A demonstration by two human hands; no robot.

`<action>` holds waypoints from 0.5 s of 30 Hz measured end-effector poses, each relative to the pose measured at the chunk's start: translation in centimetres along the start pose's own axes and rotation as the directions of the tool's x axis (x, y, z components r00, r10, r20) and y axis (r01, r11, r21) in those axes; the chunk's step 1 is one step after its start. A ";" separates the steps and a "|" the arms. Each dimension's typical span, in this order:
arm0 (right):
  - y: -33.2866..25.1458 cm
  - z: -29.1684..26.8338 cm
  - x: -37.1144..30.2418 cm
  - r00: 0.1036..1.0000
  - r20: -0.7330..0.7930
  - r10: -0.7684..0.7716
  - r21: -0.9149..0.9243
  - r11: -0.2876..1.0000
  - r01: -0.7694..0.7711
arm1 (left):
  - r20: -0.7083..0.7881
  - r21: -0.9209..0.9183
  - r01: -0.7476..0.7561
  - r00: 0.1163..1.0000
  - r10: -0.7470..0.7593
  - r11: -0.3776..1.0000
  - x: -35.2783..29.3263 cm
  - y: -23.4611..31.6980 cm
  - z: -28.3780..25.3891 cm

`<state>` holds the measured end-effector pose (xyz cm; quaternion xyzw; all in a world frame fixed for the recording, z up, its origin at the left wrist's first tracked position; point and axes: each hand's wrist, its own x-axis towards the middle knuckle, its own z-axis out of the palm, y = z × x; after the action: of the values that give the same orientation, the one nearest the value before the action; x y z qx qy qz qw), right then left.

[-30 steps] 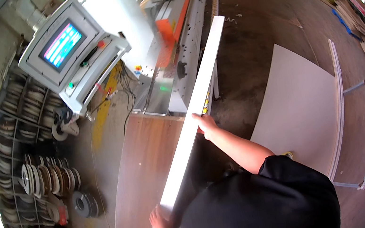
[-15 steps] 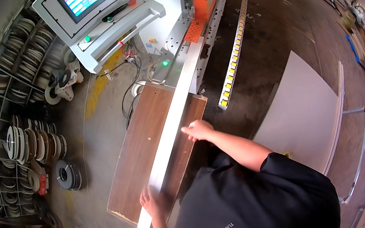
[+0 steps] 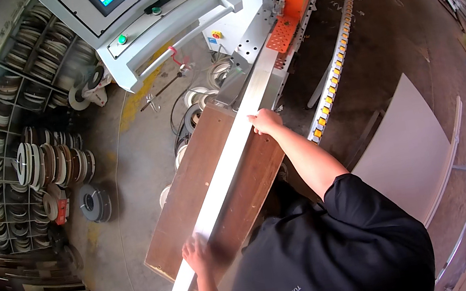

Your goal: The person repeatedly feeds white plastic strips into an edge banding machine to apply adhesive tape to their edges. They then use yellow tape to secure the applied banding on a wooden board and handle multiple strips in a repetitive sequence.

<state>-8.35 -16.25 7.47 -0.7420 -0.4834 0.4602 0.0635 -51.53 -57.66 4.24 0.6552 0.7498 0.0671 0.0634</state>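
Observation:
A long, narrow white strip of board [image 3: 221,179] runs from the lower left up to the machine, lying over a brown wooden panel [image 3: 183,199]. My left hand [image 3: 197,254] grips the strip near its lower end, fingers over it and slightly blurred. Farther up, my right hand [image 3: 266,121] is closed at the strip's right edge, pinching it just short of the machine. The strip's far end goes in beside an orange perforated guard [image 3: 283,34].
A grey control panel [image 3: 164,19] with a screen stands at upper left. Right of the strip runs a roller rail [image 3: 331,88] with yellow rollers. Shelves of edging rolls [image 3: 52,159] line the left. A large pale board [image 3: 410,148] leans at right; cables and rolls lie on the floor.
My right hand has moved forward along the strip and now meets its edge. The left hand stays on the lower part. The whole view has shifted, bringing the machine nearer.

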 end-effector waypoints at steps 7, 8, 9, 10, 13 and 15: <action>0.8 -0.8 6.1 0.999 -0.033 -0.040 0.175 0.983 0.045 | 0.002 -0.067 -0.022 1.000 0.022 0.998 7.3 1.7 -1.9; 0.9 -0.8 6.9 0.999 -0.028 -0.020 0.222 0.975 0.026 | -0.002 -0.068 -0.031 1.000 0.031 0.997 8.0 1.8 -1.9; 1.5 -1.0 7.9 1.000 -0.002 -0.024 0.236 0.971 0.024 | 0.006 -0.075 -0.029 1.000 0.029 0.997 8.7 1.9 -1.8; 2.2 -1.2 8.7 0.999 0.024 -0.027 0.251 0.968 0.020 | 0.015 -0.082 -0.027 1.000 0.028 0.996 9.0 2.2 -2.0; 2.5 -1.6 9.5 0.998 0.048 -0.044 0.308 0.951 0.027 | 0.032 -0.101 0.000 0.999 0.003 0.995 9.4 2.9 -2.4; 2.9 -2.0 9.6 0.997 0.059 -0.040 0.338 0.941 0.018 | 0.052 -0.139 0.024 0.998 -0.017 0.990 10.6 3.5 -3.0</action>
<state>-3.92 -9.60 1.07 -0.6976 -0.4101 0.5591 0.1804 -50.03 -46.79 7.72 0.6430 0.7480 0.1020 0.1289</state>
